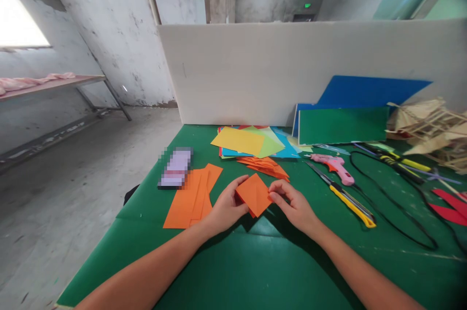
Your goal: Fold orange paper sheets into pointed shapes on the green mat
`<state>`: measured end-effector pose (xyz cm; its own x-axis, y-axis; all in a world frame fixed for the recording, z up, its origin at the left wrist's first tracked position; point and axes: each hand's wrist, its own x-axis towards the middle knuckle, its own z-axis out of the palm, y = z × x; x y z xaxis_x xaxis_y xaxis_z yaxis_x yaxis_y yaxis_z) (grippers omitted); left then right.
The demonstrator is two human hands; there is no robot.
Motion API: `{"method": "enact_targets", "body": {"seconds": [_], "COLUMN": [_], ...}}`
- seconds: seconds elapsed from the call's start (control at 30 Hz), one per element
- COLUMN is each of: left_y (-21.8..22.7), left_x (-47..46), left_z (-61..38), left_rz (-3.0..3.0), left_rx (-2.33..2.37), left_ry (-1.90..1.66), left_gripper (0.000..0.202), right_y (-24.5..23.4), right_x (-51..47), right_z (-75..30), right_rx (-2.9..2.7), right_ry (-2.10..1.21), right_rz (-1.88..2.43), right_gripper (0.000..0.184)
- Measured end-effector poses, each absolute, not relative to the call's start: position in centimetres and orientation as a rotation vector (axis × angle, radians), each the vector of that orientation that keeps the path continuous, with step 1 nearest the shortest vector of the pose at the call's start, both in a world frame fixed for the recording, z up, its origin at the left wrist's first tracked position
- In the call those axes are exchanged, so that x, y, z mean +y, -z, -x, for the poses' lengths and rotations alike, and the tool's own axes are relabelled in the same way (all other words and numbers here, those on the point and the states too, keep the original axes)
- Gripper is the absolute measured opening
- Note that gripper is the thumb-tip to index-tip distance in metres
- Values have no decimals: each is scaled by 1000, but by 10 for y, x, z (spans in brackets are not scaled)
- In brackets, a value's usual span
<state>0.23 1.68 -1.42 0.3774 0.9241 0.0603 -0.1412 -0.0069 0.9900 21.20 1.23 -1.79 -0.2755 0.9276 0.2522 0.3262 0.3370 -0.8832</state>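
Between my two hands is a folded piece of orange paper (256, 195), turned like a diamond and held just above the green table. My left hand (229, 206) pinches its left corner, thumb in front. At the right corner, the thumb and fingertips of my right hand (292, 204) close on the paper's edge. Loose orange paper sheets and strips (182, 205) lie left of my left hand. Just beyond my hands rests a pile of folded orange paper pieces (266, 166). Behind that sits a stack of coloured paper (239, 140), yellow on top.
A blurred-out phone (176, 168) lies at the left. On the right are a pink glue gun (336, 166) with a black cord, a yellow utility knife (350, 199), red paper (450, 208) and a wooden stick model (434, 127). A white board (255, 71) borders the green table (251, 271).
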Motion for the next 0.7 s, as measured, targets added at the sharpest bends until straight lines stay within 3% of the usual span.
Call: {"method": "enact_targets", "body": {"seconds": [0.07, 0.2, 0.27, 0.43, 0.63, 0.7], "left_y": [10, 10, 12, 15, 12, 11], "left_x": [16, 16, 17, 21, 20, 18], "left_z": [-5, -5, -4, -1, 3, 2], "left_rz": [-1271, -1305, -1320, -1389, -1552, -1498], "left_rx": [829, 916, 960, 985, 1102, 1098], "left_ry": [-1009, -1050, -1031, -1142, -1209, -1150], "left_gripper": [59, 53, 43, 27, 21, 21], "right_y": [19, 19, 17, 10, 6, 7], "right_x": [12, 9, 7, 0, -7, -6], "right_z": [-211, -208, -206, -203, -196, -194], "right_rx": [-1793, -1889, -1928, -1991, -1989, -1935], "right_ry": [-913, -883, -868, -876, -899, -887], "right_rz": [1091, 1065, 1064, 1007, 968, 970], "right_gripper": [27, 62, 69, 54, 57, 45]}}
